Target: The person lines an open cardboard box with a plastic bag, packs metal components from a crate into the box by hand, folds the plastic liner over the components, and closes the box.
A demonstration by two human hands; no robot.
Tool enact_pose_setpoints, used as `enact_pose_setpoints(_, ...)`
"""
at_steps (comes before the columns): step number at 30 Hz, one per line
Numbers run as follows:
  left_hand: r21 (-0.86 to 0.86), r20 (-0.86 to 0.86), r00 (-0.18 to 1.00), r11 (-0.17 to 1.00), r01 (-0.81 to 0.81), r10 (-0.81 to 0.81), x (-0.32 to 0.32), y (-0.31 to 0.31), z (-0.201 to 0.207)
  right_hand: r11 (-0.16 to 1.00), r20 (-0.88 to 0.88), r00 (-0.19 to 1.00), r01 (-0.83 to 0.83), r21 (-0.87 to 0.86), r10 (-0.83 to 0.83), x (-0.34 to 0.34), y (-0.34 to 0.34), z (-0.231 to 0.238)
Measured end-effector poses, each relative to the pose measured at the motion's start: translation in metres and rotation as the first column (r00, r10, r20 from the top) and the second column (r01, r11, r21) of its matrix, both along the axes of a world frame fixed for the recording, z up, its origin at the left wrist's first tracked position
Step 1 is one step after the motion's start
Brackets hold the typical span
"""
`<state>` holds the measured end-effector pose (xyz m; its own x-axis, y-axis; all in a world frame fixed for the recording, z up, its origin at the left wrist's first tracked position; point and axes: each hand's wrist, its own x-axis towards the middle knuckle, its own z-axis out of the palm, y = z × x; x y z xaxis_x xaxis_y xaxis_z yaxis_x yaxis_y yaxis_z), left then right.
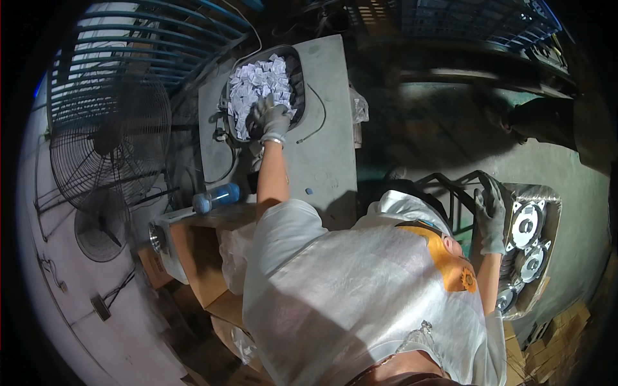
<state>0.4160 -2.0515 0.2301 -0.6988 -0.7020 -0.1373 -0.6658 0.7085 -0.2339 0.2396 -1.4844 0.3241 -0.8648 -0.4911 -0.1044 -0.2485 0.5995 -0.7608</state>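
My left hand point(274, 121), in a grey glove, reaches over a dark tub point(297, 90) on the table. Its fingers look spread against the heap of small white folded paper pieces point(261, 80) inside; no piece clearly shows in the grip. Out to the right, my gloved right hand point(490, 219) has its fingers stretched out, with nothing seen in them. It is beside a black bar frame point(450, 186) and the near side of an open box point(555, 212) lined with plastic. Round silver metal frames point(528, 225) with open centres are stacked in that box.
The grey table point(322, 161) carries a loose cable point(322, 106) and a small blue piece point(309, 191). A blue-capped clear bottle point(217, 197) lies near an open carton point(199, 257). A large fan point(109, 141) stands left. At far right is another person's dark sleeve point(544, 122).
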Motion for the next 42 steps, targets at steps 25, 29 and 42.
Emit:
enact_pose_setpoints(25,0.84,-0.348,0.931,-0.407,0.36,0.107,-0.23,0.547,-0.01,0.651,-0.555,0.494,0.75,-0.119,-0.669,0.096,0.199,0.009)
enact_pose_setpoints(29,0.65,0.292,0.956,-0.73,-0.211,-0.016,-0.248,0.571,-0.027,0.38,-0.5,0.309,0.924,-0.042,-0.809,0.13,0.219,-0.008)
enact_pose_setpoints(42,0.862,-0.356,0.871,-0.478,0.167,-0.339,-0.314,0.5,-0.174,0.0,-0.359,-0.045,0.992,-0.124,-0.932,0.218,0.252,-0.029)
